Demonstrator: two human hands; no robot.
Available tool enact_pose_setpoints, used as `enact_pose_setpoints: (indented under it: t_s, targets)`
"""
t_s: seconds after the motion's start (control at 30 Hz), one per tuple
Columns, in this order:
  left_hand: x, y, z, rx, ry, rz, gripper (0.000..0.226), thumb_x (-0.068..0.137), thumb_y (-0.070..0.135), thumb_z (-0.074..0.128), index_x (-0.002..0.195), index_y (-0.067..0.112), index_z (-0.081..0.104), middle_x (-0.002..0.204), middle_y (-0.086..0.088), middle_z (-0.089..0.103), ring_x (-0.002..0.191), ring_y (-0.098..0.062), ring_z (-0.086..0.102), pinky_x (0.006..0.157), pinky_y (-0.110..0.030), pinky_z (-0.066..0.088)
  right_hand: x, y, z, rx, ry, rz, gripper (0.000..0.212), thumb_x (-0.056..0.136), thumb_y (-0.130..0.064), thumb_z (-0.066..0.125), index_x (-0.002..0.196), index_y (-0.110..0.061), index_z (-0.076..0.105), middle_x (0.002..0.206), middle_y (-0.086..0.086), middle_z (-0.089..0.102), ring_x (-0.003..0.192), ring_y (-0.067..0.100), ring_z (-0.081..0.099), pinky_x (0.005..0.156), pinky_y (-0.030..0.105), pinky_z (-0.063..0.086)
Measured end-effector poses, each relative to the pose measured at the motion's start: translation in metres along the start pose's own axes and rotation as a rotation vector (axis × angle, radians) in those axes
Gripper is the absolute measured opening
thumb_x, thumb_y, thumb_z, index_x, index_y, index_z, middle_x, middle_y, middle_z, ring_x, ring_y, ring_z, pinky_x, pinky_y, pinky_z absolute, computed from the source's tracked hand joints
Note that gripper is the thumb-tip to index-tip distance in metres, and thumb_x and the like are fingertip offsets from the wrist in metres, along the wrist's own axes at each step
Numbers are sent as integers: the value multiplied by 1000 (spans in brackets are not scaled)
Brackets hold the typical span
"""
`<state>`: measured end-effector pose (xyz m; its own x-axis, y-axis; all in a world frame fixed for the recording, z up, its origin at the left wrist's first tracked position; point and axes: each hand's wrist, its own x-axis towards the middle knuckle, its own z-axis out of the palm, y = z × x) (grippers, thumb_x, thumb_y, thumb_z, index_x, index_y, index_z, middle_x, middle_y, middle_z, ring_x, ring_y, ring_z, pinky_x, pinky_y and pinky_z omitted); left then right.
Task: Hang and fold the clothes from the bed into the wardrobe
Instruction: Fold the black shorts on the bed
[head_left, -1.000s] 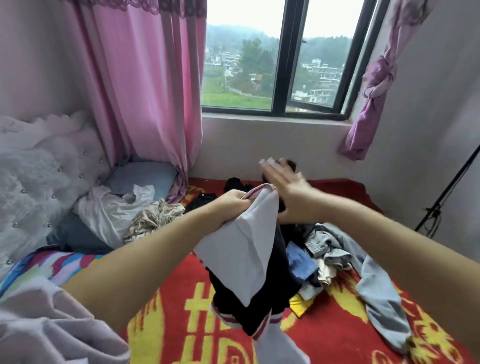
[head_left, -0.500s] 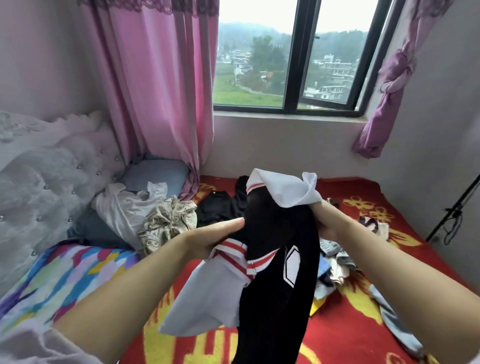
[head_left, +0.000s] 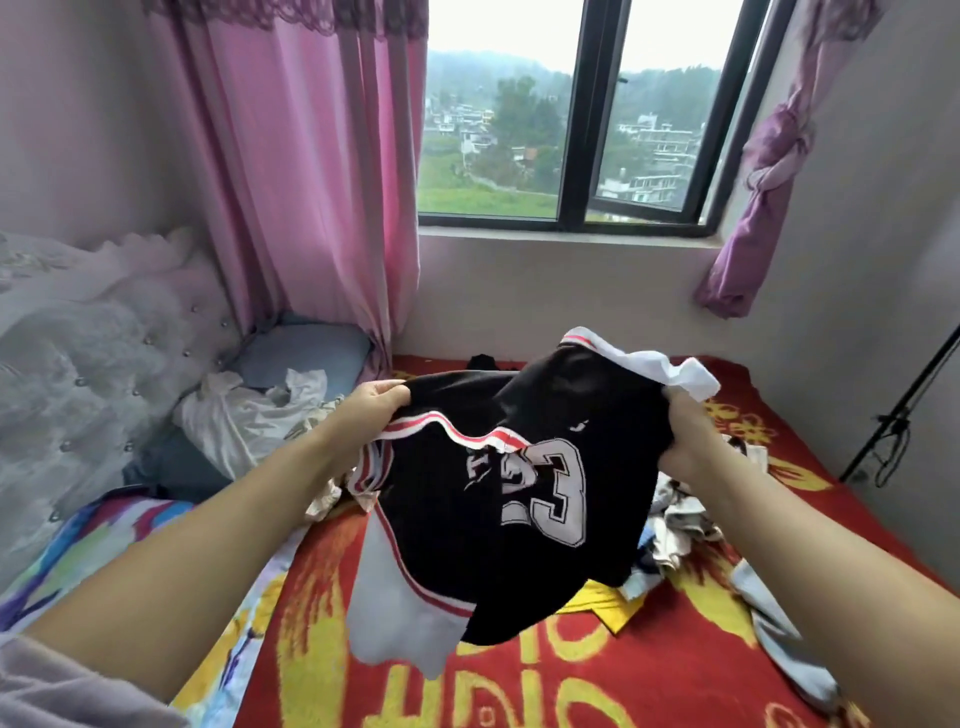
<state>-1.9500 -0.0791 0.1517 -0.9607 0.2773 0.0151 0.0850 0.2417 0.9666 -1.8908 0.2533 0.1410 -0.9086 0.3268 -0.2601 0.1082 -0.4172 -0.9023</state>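
Black jersey (head_left: 524, 499) with white "23", red-white trim, held spread above red blanket (head_left: 649, 670), crumpled clothes pile (head_left: 680, 525) beside

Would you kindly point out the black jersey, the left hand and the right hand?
black jersey (head_left: 519, 561): head view, black body below the number.
left hand (head_left: 376, 402): head view, back of hand.
right hand (head_left: 688, 441): head view, back of hand.

One black jersey (head_left: 524, 483) held up, centre frame. Two hands: left (head_left: 376, 402), right (head_left: 685, 441). One bed (head_left: 649, 670). Two curtains: pink (head_left: 311, 182), purple (head_left: 769, 166). One window (head_left: 566, 119).
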Motion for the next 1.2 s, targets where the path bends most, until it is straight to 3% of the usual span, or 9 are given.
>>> enact_pose_setpoints:
  t_s: [0.23, 0.3, 0.37, 0.47, 0.57, 0.7, 0.87, 1.0, 1.2]
  targets:
    - [6, 37, 4, -119, -65, -45, 21, 86, 16, 53, 92, 4, 68, 87, -15, 63, 79, -24, 59, 70, -29, 49, 4, 13, -1, -834, 106, -167, 70, 88, -14, 59, 150, -12, 26, 129, 10, 49, 116, 27, 50, 95, 44, 42]
    - [9, 51, 12, -57, -126, -80, 20, 75, 22, 57, 84, 6, 65, 81, -14, 57, 76, -25, 53, 70, -33, 43, -16, 13, 20, -1295, -121, -454, 102, 80, -22, 72, 154, -24, 2, 155, 6, 17, 144, 24, 17, 115, 45, 20]
    - [11, 62, 26, 12, -209, -116, 15, 79, 18, 56, 67, 9, 58, 65, -9, 50, 60, -21, 48, 58, -27, 39, -40, 23, 52, -1547, -428, -647, 92, 79, -36, 74, 152, -23, 20, 157, -1, 18, 146, 13, 6, 113, 51, 8]
    - [13, 70, 40, 126, -276, -152, 30, 88, 15, 54, 59, 11, 53, 56, -3, 47, 45, -13, 45, 48, -19, 38, -44, 46, 77, -1353, -525, -799, 13, 92, -20, 60, 85, -9, 58, 79, -6, 57, 79, 6, 49, 85, 36, 38]
    - [13, 70, 20, 194, -386, -177, 41, 88, 50, 59, 100, 12, 69, 98, -4, 69, 85, -15, 66, 82, -29, 52, -34, 36, 73, -1028, -295, -640, 28, 94, -8, 49, 67, -6, 55, 59, 3, 51, 57, 17, 44, 60, 36, 37]
    - [3, 56, -14, 906, -670, -77, 98, 62, 70, 64, 146, 36, 24, 136, 11, 47, 122, -9, 49, 107, -31, 39, -34, -8, 72, -817, -213, -599, 23, 92, -4, 51, 77, 11, 58, 65, 6, 40, 63, 15, 35, 59, 31, 29]
    - [-1, 34, -19, 1149, -222, 180, 21, 77, 11, 55, 90, 28, 52, 80, 6, 54, 76, -18, 53, 66, -29, 43, -35, -50, 84, -1067, -429, -439, 31, 86, -28, 66, 83, 3, 64, 67, 4, 45, 64, 16, 41, 61, 27, 32]
    - [11, 27, -52, 780, -169, 30, 26, 77, 2, 53, 58, 20, 56, 52, 3, 41, 48, -16, 39, 44, -23, 29, -34, -72, 76, -1223, -456, -382, 33, 84, -41, 69, 72, -10, 67, 54, -10, 41, 52, 5, 37, 47, 15, 29]
    - [15, 21, -64, 716, -136, 193, 34, 88, 22, 65, 56, 20, 57, 50, 8, 36, 47, -8, 29, 49, -25, 24, -32, -73, 56, -1137, -438, -300, 48, 77, -58, 59, 88, -13, 72, 70, -3, 60, 66, 12, 55, 67, 27, 44]
